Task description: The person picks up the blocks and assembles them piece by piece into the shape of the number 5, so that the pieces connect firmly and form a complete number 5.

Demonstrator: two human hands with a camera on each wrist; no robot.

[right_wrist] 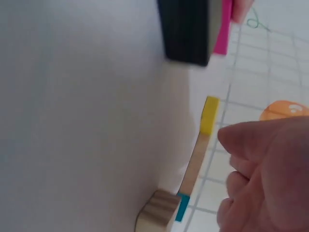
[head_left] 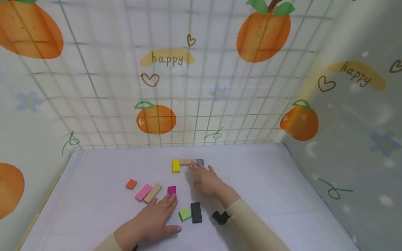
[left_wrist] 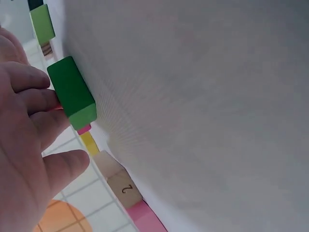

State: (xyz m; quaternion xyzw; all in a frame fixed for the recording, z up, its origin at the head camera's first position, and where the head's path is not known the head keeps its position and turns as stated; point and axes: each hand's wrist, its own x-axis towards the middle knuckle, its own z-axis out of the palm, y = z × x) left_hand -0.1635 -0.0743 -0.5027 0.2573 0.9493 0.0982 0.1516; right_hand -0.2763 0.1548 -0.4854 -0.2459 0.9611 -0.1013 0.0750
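Observation:
My left hand [head_left: 154,219] is spread low over the table, its fingertips at a magenta block [head_left: 171,191]. Beneath that hand, hidden in the head view, a green block [left_wrist: 72,92] overlaps its fingers in the left wrist view. My right hand [head_left: 207,181] reaches further forward. Its fingertips lie at a teal block [head_left: 200,161] and the right end of a plain wooden block [head_left: 186,162]. A yellow block [head_left: 176,166] adjoins that wooden block's left end. A striped wooden block [right_wrist: 157,212] shows near the teal one in the right wrist view.
Left of the magenta block lie a wooden block [head_left: 153,193], a pink block [head_left: 143,192] and an orange block [head_left: 131,184]. Between the forearms are a light green block [head_left: 184,214] and a black block [head_left: 196,212]. A printed curtain [head_left: 194,87] stands behind the white table [head_left: 267,174].

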